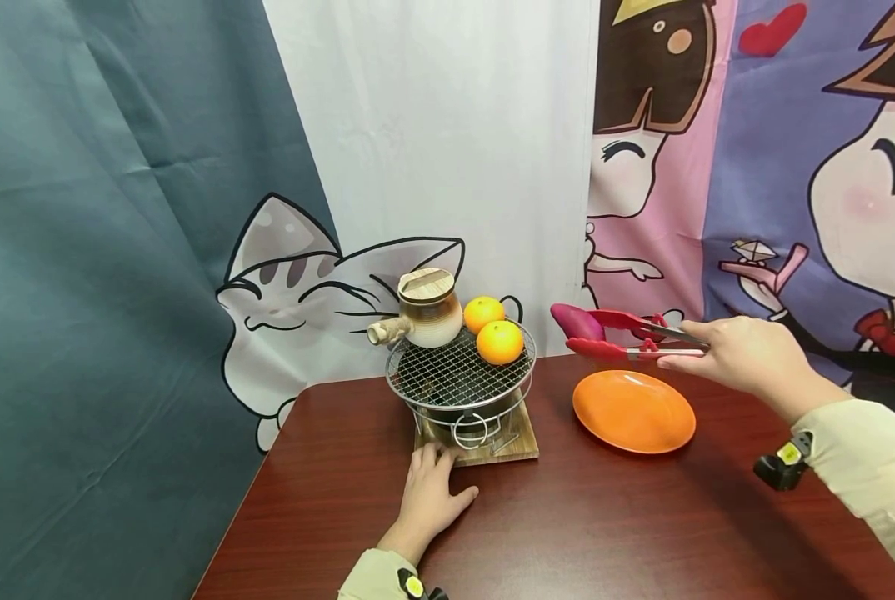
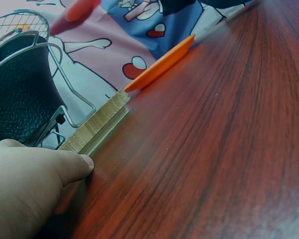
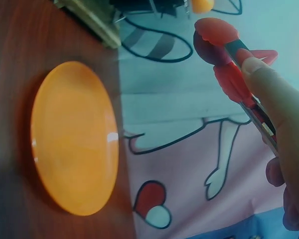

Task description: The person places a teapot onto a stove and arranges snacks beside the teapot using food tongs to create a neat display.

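My right hand (image 1: 747,354) grips a pair of red-tipped metal tongs (image 1: 661,331). Between the tong heads is a purple sweet potato (image 1: 577,322), held in the air to the right of the grill; in the right wrist view the red tips partly cover the sweet potato (image 3: 209,51). My left hand (image 1: 430,498) rests at the front left edge of a wooden board (image 1: 518,446) under the grill, its thumb spread to the right. In the left wrist view the thumb lies by the board's edge (image 2: 102,122); the other fingertips are hidden there.
On the round wire grill rack (image 1: 440,371) stand a clay teapot (image 1: 432,321) with a wooden lid and two oranges (image 1: 500,342). An orange plate (image 1: 633,412) lies right of the grill on the reddish-brown table (image 1: 567,525). A printed cartoon curtain (image 1: 447,125) hangs behind.
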Demonstrator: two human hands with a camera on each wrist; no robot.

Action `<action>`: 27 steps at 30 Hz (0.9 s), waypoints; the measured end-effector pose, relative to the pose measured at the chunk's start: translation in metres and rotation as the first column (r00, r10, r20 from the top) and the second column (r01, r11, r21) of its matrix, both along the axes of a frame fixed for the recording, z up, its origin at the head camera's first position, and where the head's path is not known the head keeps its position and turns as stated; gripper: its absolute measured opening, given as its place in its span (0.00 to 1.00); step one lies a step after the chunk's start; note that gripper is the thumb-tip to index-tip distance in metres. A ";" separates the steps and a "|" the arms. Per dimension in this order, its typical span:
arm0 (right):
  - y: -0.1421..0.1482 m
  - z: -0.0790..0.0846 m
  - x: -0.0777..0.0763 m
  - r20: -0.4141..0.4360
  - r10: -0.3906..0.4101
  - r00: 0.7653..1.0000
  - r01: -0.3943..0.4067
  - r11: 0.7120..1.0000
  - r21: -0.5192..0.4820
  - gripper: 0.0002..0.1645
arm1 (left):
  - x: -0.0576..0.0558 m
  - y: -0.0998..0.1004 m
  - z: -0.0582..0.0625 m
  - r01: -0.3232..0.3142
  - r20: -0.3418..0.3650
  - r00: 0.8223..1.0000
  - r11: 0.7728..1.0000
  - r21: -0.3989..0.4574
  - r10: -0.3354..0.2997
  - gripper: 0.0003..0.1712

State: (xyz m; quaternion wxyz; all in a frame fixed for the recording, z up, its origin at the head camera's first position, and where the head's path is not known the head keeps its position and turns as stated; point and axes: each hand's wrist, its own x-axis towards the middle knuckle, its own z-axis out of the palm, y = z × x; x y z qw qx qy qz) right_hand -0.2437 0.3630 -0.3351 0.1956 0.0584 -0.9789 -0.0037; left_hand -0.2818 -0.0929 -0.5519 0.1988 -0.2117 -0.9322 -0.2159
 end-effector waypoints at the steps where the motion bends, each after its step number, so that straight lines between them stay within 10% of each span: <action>1: -0.002 0.003 0.000 -0.001 -0.001 1.000 0.001 1.000 -0.003 0.55 | 0.000 0.000 0.000 0.000 0.000 1.000 1.000 0.001 0.000 0.33; 27: -0.083 0.054 -0.004 -0.181 0.195 0.964 -0.188 0.980 0.059 0.42 | 0.000 -0.001 0.001 -0.004 0.010 1.000 1.000 -0.006 0.004 0.32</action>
